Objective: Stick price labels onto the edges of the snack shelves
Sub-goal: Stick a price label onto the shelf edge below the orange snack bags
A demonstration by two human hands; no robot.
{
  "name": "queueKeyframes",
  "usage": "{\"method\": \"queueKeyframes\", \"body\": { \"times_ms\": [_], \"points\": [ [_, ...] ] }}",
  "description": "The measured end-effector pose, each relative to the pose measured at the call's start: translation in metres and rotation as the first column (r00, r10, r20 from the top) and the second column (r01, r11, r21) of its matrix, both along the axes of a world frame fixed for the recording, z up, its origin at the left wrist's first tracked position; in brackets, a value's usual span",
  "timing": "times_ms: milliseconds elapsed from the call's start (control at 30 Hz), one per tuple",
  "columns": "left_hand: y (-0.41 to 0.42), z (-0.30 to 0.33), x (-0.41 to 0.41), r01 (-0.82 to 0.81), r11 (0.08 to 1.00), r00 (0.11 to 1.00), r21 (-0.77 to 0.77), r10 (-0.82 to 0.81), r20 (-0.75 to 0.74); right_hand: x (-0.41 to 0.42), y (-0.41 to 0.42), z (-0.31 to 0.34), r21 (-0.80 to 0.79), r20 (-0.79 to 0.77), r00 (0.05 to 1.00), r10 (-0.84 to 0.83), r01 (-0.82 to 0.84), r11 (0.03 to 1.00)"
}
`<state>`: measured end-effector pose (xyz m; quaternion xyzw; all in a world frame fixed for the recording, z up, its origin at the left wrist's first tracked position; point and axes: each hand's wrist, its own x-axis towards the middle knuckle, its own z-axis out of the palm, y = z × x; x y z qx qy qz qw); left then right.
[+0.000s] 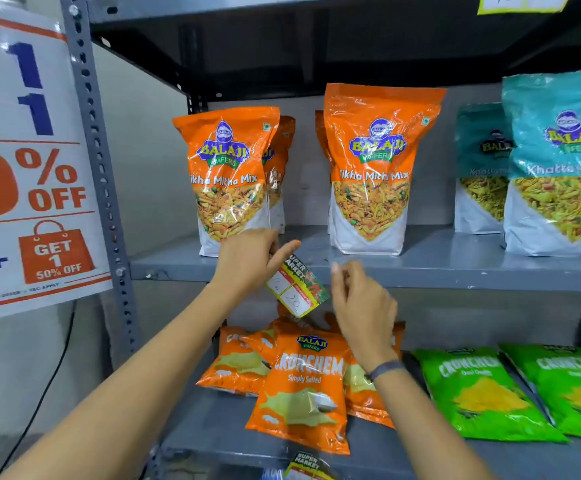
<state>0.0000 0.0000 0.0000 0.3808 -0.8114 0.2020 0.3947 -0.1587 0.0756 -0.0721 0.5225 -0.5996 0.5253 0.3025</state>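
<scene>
Mix bags (233, 178) stand on middle shelf (455, 268); chip packets (303, 386) lie below, seemingly overlapping.

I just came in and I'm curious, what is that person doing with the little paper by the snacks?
A person is putting a price label on the middle shelf edge. The left hand holds the label's top, tilted, in front of the edge. The right hand is beside it, holding nothing. The label isn't stuck flat yet. Orange bags stand above.

Non-task bg: promo signage + wall
White/orange/blue "% OFF" paper poster (29, 168) at left, black cable (52, 368) hanging below it, beige wall (143, 150) behind rack.
</scene>
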Motion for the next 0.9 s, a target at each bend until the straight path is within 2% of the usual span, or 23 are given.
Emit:
{"method": "queueKeyframes", "body": {
  "times_ms": [33, 133, 200, 300, 367, 433, 500, 600, 733, 900],
  "points": [
    [0.000, -0.003, 0.001, -0.012, 1.000, 1.000, 0.028, 0.011, 0.022, 0.004, 0.000, -0.007, 0.069, 0.034, 0.999, 0.034, -0.036, 0.997],
    [-0.001, -0.009, -0.001, -0.007, 0.998, 0.999, 0.066, 0.004, 0.041, 0.013, -0.005, -0.016, 0.141, 0.203, 0.947, 0.250, -0.280, 0.949],
    [0.003, -0.009, -0.006, 0.012, 0.993, 0.999, 0.114, -0.016, 0.034, 0.013, -0.012, -0.010, 0.116, 0.338, 0.874, 0.349, -0.406, 0.906],
    [0.007, -0.009, -0.010, 0.066, 0.971, 0.997, 0.229, -0.056, -0.051, 0.005, -0.019, -0.003, 0.026, 0.531, 0.707, 0.467, -0.565, 0.825],
    [0.010, -0.010, -0.007, 0.138, 0.942, 0.988, 0.305, -0.107, -0.114, 0.000, -0.019, 0.000, -0.001, 0.586, 0.634, 0.505, -0.623, 0.782],
    [0.011, -0.017, -0.001, 0.200, 0.911, 0.977, 0.361, -0.155, -0.149, -0.008, -0.016, 0.002, 0.053, 0.531, 0.686, 0.498, -0.613, 0.788],
    [0.012, -0.029, 0.006, 0.169, 0.916, 0.985, 0.365, -0.143, -0.098, -0.012, -0.011, 0.001, 0.142, 0.393, 0.804, 0.445, -0.532, 0.835],
    [0.010, -0.046, 0.009, 0.069, 0.965, 0.997, 0.255, -0.060, -0.041, -0.011, -0.007, -0.001, 0.237, 0.214, 0.924, 0.318, -0.365, 0.900],
    [0.006, -0.053, 0.005, 0.005, 0.991, 0.998, 0.135, 0.002, -0.056, -0.007, -0.008, 0.000, 0.245, 0.119, 0.964, 0.239, -0.262, 0.934],
    [0.005, -0.052, 0.005, 0.081, 0.990, 0.988, 0.111, -0.065, -0.142, -0.004, -0.005, 0.005, 0.137, 0.174, 0.936, 0.307, -0.331, 0.934]
  ]
}}
